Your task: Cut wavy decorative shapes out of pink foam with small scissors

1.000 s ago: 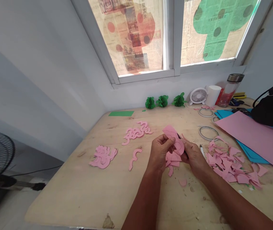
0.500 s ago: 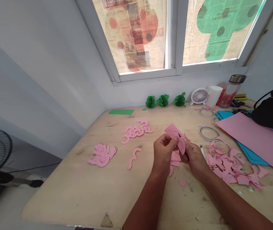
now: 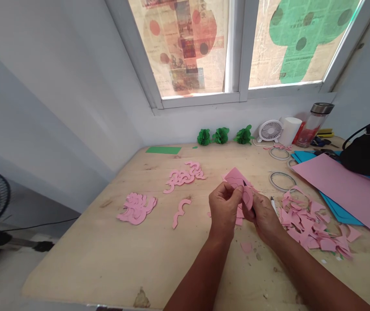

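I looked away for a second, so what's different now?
The left hand moved a little right, and the paper shifted with it. Nothing was picked up or let go: the left hand still pinches the paper, and the right hand still holds the scissors. The scraps, pen and bottle stayed put.

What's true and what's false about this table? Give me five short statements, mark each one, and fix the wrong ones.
1. The left hand holds pink paper. True.
2. There are only two green paper ornaments. False: three green paper ornaments stand in a row.
3. The small white fan stands left of the bottle. True.
4. The heap of pink scraps lies left of both hands. False: the pink scraps are to the right of the right hand.
5. A large pink sheet partly covers blue sheets. True.
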Motion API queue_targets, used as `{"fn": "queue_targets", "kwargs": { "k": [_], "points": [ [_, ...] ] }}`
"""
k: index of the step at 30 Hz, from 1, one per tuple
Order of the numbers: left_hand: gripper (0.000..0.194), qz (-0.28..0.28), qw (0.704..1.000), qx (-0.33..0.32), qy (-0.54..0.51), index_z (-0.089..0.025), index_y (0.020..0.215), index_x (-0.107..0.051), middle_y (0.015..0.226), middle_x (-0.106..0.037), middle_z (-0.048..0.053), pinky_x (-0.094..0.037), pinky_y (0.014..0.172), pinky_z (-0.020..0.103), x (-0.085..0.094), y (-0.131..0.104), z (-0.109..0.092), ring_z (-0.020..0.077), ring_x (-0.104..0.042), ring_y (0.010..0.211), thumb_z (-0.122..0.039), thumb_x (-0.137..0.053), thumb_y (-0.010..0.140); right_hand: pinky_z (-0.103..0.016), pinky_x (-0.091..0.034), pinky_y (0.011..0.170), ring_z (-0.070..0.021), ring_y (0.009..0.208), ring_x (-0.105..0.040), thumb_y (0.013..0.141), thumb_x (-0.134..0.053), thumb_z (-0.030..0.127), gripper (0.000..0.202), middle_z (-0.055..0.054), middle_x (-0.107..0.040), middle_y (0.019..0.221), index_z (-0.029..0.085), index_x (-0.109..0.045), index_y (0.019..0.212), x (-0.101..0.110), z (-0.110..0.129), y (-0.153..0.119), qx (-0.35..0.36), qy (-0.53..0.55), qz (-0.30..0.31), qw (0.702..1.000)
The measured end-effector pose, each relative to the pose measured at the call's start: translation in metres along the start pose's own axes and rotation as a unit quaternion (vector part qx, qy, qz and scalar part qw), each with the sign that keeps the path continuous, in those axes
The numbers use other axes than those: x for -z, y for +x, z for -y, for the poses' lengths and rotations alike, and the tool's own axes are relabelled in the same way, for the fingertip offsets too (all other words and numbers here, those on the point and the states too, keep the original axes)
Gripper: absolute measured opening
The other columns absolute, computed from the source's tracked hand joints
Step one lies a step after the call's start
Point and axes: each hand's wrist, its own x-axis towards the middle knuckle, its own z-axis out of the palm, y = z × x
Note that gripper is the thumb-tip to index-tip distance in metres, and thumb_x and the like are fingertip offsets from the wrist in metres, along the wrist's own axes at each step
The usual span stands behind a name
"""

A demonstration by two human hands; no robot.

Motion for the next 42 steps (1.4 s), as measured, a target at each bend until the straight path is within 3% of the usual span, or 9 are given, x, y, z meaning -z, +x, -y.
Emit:
{"fn": "queue_targets", "kwargs": {
  "k": [15, 42],
  "points": [
    [0.022, -0.012, 0.999, -0.039, 0.034, -0.016, 0.057, -0.046, 0.056, -0.046, -0.003, -0.039, 0.059, 0.023, -0.001, -0.004, 0.007, 0.0092, -0.045, 0.056, -0.027, -0.06, 0.07, -0.022, -0.013, 0.041, -0.0059, 0.041, -0.018, 0.085, -0.045, 0.042, 0.043, 0.007, -0.026, 0.042, 0.017, -0.035, 0.051, 0.0, -0.01, -0.001, 0.004, 0.043, -0.003, 0.999],
    [0.022, -0.026, 0.998, -0.041, 0.041, -0.015, 0.055, -0.047, 0.054, -0.046, -0.003, -0.038, 0.055, 0.022, -0.004, -0.004, 0.005, 0.0084, -0.043, 0.053, -0.026, -0.061, 0.069, -0.022, -0.012, 0.039, -0.0057, 0.038, -0.018, 0.085, -0.045, 0.038, 0.044, 0.007, -0.025, 0.04, 0.017, -0.036, 0.047, -0.001, -0.014, 0.0, 0.03, 0.049, -0.009, 0.998]
  ]
}}
